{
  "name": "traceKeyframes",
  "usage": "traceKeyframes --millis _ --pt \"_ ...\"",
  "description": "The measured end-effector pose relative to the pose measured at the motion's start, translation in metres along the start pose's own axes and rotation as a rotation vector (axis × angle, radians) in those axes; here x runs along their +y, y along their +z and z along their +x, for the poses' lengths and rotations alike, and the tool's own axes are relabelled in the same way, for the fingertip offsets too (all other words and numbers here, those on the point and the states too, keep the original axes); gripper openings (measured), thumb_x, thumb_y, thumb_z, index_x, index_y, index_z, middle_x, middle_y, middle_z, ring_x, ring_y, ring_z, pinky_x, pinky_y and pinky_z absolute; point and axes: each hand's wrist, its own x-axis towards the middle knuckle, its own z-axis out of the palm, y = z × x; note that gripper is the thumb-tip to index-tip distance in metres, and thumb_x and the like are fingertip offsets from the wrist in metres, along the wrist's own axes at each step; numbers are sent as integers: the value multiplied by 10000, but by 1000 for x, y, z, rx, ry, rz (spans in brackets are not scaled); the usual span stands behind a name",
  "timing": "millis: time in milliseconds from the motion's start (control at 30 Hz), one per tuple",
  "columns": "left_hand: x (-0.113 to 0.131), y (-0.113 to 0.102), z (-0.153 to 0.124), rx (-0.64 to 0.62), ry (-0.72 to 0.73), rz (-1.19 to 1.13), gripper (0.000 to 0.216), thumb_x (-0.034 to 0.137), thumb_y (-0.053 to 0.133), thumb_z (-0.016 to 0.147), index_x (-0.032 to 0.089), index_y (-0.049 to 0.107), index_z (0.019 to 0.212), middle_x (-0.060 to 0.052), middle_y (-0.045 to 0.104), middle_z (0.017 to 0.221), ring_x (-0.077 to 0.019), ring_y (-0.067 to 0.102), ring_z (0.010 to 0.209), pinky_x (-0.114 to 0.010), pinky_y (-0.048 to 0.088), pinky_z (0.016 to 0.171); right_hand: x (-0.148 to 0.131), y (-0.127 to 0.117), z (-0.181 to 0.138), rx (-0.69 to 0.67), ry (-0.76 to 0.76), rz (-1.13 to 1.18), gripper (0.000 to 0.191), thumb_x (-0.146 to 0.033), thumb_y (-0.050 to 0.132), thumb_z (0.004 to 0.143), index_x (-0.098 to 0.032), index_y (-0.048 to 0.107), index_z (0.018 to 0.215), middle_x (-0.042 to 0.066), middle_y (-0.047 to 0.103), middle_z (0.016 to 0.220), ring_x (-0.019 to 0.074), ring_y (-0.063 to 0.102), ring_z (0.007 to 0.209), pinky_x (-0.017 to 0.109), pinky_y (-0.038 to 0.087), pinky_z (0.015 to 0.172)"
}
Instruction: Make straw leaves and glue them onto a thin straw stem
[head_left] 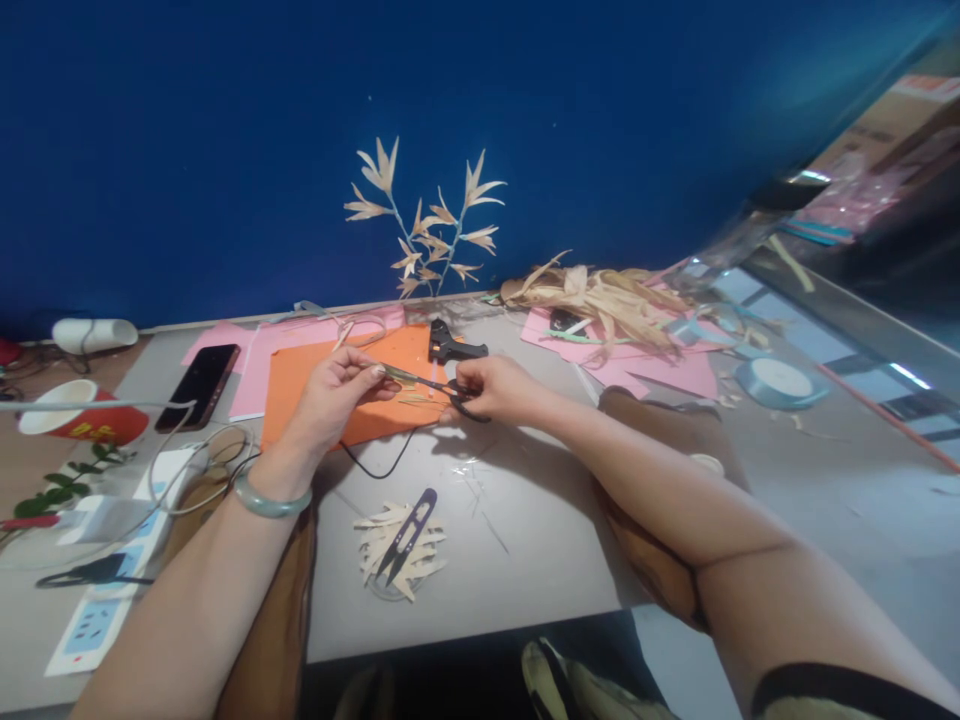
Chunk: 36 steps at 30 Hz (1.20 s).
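My right hand (495, 388) grips black-handled scissors (471, 412), whose blades point left toward my other hand. My left hand (341, 395) is closed in a pinch close to the blade tips; the small thing between its fingers is too thin to make out. Both hands are above an orange sheet (300, 372) and its right edge. Just beyond the scissors lies a black glue gun (454, 346). Nearer me, dark thread snips (409, 535) rest on cut pale husk pieces (375, 535) in a small clear dish.
A branch of dried husk flowers (439, 245) stands against the blue wall. Dried corn husks (600, 300) lie on pink sheets (675, 370) at right, beside a blue ribbon roll (780, 383). At left are a phone (199, 385), paper cup (112, 420), power strip (101, 615) and cables.
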Motion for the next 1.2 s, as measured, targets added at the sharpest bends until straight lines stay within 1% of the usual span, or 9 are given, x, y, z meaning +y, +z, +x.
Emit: traceKeyframes --millis 267,500,633,767,933,1200 --pt "2 1 -1 -2 -16 -23 339 309 804 663 151 541 809 -28 712 658 -162 714 615 -261 593 664 1 -1 0 37 0 -38 519 -513 780 586 -201 366 571 -71 376 530 85 289 540 239 227 544" --pt "1 0 0 8 -30 -13 323 293 799 665 145 549 805 -40 713 657 -178 719 629 -279 596 680 1 0 -1 80 1 -110 469 -474 771 614 -200 393 570 -63 400 534 92 295 538 247 213 555" --pt "1 2 -1 -2 -49 -10 308 271 806 645 132 569 784 -49 713 652 -172 715 616 -272 596 670 0 0 -1 78 -31 -114 473 -496 764 616 -201 397 571 -60 407 534 94 302 539 246 213 552" --pt "1 4 -2 -3 -70 -5 299 248 813 624 133 575 765 -46 710 643 -183 716 615 -292 600 677 2 1 0 83 -70 -119 481 -508 766 605 -201 398 569 -56 421 544 95 317 550 243 219 558" --pt "3 2 -2 -24 -105 -14 292 251 818 616 126 606 773 -61 721 667 -183 721 647 -283 596 695 3 1 0 100 -58 -144 433 -473 760 619 -202 425 576 -51 443 550 100 334 550 246 219 560" --pt "2 2 -2 -12 -136 -54 271 230 815 612 133 609 759 -48 721 655 -175 718 630 -266 597 672 2 1 0 148 -59 -223 348 -404 747 632 -204 467 577 -49 409 516 106 314 539 258 186 564"
